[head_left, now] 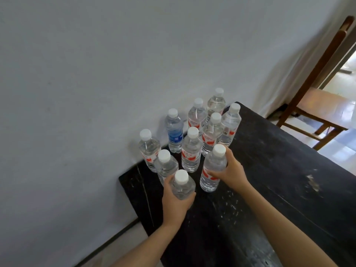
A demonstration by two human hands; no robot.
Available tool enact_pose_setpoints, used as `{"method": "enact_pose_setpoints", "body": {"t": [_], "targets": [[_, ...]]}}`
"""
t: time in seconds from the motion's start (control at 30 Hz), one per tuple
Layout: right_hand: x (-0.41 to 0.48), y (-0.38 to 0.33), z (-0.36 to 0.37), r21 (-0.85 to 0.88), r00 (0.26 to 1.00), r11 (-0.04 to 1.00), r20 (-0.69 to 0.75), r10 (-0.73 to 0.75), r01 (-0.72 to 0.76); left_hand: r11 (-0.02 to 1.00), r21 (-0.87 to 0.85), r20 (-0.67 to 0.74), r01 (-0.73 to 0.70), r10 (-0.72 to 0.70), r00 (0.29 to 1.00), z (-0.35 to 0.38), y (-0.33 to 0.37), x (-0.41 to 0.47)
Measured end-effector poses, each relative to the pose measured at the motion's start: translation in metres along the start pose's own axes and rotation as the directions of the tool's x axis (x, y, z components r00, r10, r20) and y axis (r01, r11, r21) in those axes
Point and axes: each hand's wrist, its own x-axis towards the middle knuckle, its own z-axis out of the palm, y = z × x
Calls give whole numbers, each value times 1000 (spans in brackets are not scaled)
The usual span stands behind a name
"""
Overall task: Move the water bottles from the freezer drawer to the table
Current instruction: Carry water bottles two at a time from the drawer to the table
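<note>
Several clear water bottles with white caps stand upright on a dark, worn table (269,170) near the white wall. Most carry red labels; one bottle (174,132) has a blue label. My left hand (177,201) is wrapped around a bottle (182,185) at the front left of the group, its base hidden by my fingers. My right hand (229,170) grips the side of a red-labelled bottle (212,168) that stands on the table at the front right. The freezer drawer is not in view.
The white wall (96,93) runs close behind the bottles. A wooden chair (316,105) stands beyond the table's far end, by a bright doorway. The table's left edge drops to the floor near the wall.
</note>
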Motion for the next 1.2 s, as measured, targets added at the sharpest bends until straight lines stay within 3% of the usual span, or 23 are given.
{"method": "enact_pose_setpoints", "body": {"t": [0.23,0.67,0.87,1.0,1.2], "targets": [[-7,11,-3,-80,997,997,79,-14,20,1000,3,-62,8,-8,998,12,1,-6],[-18,16,15,-45,996,998,-76,50,-54,998,51,-11,-44,45,999,6,0,-9],[-30,16,18,-49,986,992,-125,109,-116,980,177,97,-93,76,992,-18,-13,-19],[-59,29,21,-106,960,968,-191,203,-225,963,268,104,-23,-5,995,-36,-22,-22],[-98,41,15,-105,940,957,-244,238,-270,943,330,130,43,-90,987,-52,-25,-25]]}}
